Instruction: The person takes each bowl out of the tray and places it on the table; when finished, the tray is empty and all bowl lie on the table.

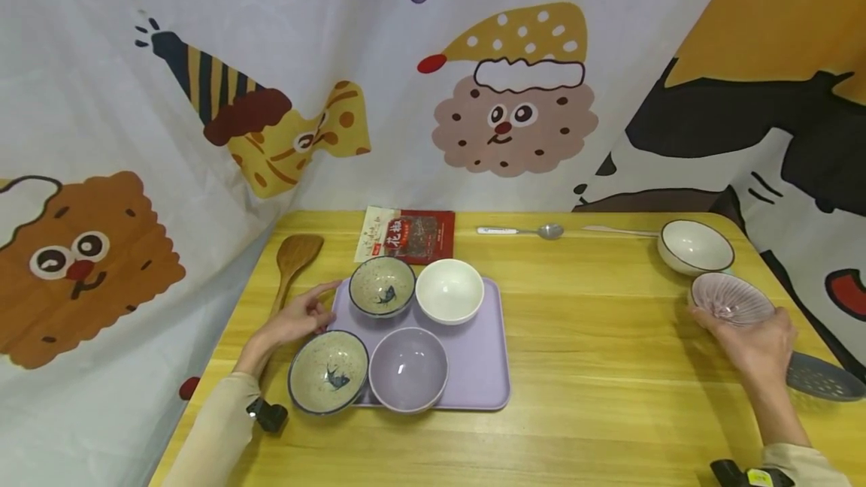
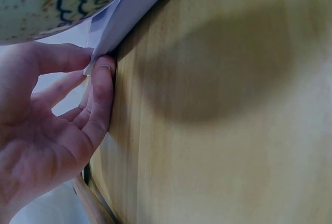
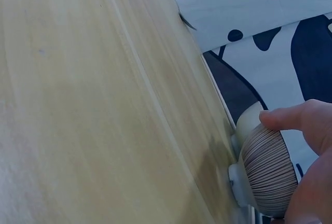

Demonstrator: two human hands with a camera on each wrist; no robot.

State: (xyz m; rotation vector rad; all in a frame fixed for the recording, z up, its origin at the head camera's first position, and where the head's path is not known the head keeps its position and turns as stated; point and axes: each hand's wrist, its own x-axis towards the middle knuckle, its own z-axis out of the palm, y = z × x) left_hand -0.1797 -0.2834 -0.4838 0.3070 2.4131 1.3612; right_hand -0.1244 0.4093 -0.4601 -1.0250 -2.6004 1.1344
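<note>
- While right hand [image 1: 758, 340] grips pink ribbed ceramic bowl [image 1: 732, 299] by its rim at table's right edge, well apart from lavender plastic tray [image 1: 483, 374].
- Judged: four bowls set on tray, pink one not yet.
- Left hand [image 1: 291, 322] fingers pinching tray's left edge.
- All bowls empty: two speckled fish-pattern [image 1: 382, 285], white [image 1: 449, 291], lilac [image 1: 408, 369]; white dark-rimmed bowl [image 1: 695, 246] beside pink.
</note>
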